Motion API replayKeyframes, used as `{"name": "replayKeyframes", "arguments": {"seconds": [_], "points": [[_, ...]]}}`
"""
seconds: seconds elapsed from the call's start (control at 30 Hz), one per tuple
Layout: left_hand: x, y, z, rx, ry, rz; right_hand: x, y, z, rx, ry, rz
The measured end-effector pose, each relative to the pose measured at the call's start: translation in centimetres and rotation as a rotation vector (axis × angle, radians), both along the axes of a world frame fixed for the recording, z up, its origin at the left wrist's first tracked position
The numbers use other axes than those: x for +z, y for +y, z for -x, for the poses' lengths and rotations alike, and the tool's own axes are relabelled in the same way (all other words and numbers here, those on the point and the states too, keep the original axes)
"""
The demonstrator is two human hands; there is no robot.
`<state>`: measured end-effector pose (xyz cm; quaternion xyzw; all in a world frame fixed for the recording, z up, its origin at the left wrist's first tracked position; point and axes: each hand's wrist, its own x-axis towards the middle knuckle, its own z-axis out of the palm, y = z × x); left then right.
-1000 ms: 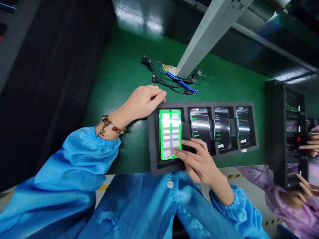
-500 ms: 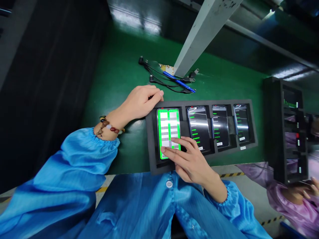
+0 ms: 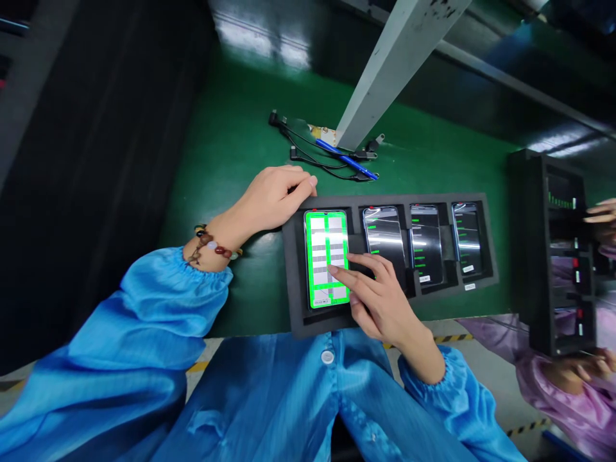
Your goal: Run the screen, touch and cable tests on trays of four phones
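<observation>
A smartphone (image 3: 317, 260) lies in the leftmost slot of a black foam tray (image 3: 297, 314); its lit screen shows green bands over white and grey blocks. My right hand (image 3: 384, 298) is open over that slot, index fingertip at the middle of the screen and the other fingers apart. Loosely closed, my left hand (image 3: 276, 196) rests at the tray's far left corner with its fingers curled and nothing visible in them. Three more phones lie in the tray: one (image 3: 382, 230) partly behind my right hand, a middle one (image 3: 425, 240) and a rightmost one (image 3: 466, 234), with dark screens and green text.
Beyond the tray, black cables (image 3: 308, 154) and a blue pen (image 3: 344, 158) lie on the green table (image 3: 231, 141) by a grey post (image 3: 385, 70). At the right, a co-worker's hand (image 3: 604, 212) is near another black tray (image 3: 529, 256) holding phones.
My right hand has shifted up and right across the screen. The green now forms a fuller middle column and a lower crossbar. A co-worker's hand has come in at the right.
</observation>
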<state>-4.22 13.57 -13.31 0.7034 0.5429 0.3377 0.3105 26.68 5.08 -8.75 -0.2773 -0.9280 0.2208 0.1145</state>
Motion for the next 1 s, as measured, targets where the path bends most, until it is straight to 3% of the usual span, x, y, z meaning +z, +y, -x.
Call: {"name": "replayKeyframes", "arguments": {"seconds": [0.37,0.6,0.77,1.0], "points": [[0.1,0.0,-0.1,0.004,-0.002,0.005,0.1,-0.8,-1.1,0.148,0.074,0.018],[0.0,0.0,0.0,-0.002,-0.008,0.006,0.4,0.3,0.9,0.039,-0.008,0.036],[0.1,0.0,0.0,0.010,-0.012,0.005,0.5,0.4,2.9,0.105,-0.013,0.036],[0.2,0.0,-0.1,0.007,-0.007,0.005,0.9,0.6,-0.7,-0.047,-0.017,-0.002]]}}
